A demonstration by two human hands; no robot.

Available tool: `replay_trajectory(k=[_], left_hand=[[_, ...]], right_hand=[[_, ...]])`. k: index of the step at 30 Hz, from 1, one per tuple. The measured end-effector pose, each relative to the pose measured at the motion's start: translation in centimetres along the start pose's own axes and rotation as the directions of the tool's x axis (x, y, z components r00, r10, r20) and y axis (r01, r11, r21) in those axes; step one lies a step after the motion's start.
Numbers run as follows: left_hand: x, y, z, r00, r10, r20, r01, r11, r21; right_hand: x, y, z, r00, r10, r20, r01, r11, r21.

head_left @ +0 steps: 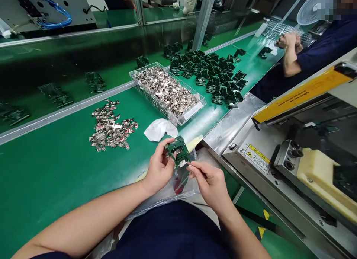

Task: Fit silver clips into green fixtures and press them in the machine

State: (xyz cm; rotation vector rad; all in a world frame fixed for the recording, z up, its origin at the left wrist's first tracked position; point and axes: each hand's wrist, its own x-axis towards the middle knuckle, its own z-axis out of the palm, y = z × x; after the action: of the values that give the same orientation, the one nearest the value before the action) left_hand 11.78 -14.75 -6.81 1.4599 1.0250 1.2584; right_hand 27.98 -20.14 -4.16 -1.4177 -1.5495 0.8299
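Observation:
My left hand (pixel 159 168) is closed on a dark green plastic frame (pixel 181 158), with thumb and fingers on its left side. The frame is tilted above the table's front edge and has an opening in its middle. At its lower edge shows a small pale metal piece (pixel 182 163). My right hand (pixel 209 181) is closed in a pinch at the frame's lower right corner. What its fingertips hold is too small to make out. Beyond the left hand lies a folded white cloth or mask (pixel 160 129).
A clear plastic tray (pixel 181 121) full of small metal pieces stands ahead. A loose heap of metal pieces (pixel 111 127) lies to its left, and many green frames (pixel 212 71) behind it. At right stands a machine (pixel 251 147) with a warning label; a co-worker's hands (pixel 290 41) are beyond.

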Motion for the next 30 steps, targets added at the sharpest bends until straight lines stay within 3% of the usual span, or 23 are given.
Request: replay_trajectory(k=[5, 11, 17, 21, 26, 28, 30], left_hand=[[-0.3, 0.1, -0.2, 0.998, -0.05, 0.038, 0.05, 0.999, -0.014], [-0.5, 0.8, -0.2, 0.996, -0.029, 0.084, 0.03, 1.0, -0.011], [-0.8, 0.8, -0.1, 0.996, -0.001, 0.086, 0.001, 1.0, -0.004], [-1.1, 0.7, 0.0, 0.997, 0.011, 0.074, -0.01, 1.0, -0.016], [-0.8, 0.6, -0.3, 0.997, -0.01, 0.081, 0.01, 1.0, 0.003], [-0.5, 0.9, -0.5, 0.996, -0.014, 0.091, 0.011, 0.999, 0.032], [-0.5, 1.6, -0.4, 0.99, -0.025, 0.136, 0.013, 0.996, 0.084]], right_hand=[[2.1, -1.5, 0.9, 0.971, -0.175, -0.163, 0.174, 0.985, -0.016], [2.9, -1.5, 2.6, 0.965, -0.156, -0.211, 0.146, 0.987, -0.059], [3.1, -2.3, 2.4, 0.972, -0.105, -0.209, 0.084, 0.991, -0.109], [3.2, -2.3, 2.6, 0.976, -0.021, -0.216, 0.021, 1.0, -0.004], [3.2, -0.8, 2.6, 0.977, 0.114, -0.182, -0.047, 0.941, 0.335], [3.0, -0.3, 1.6, 0.989, 0.084, -0.125, -0.032, 0.928, 0.371], [2.4, -0.3, -0.4, 0.997, -0.039, -0.073, 0.058, 0.958, 0.28]])
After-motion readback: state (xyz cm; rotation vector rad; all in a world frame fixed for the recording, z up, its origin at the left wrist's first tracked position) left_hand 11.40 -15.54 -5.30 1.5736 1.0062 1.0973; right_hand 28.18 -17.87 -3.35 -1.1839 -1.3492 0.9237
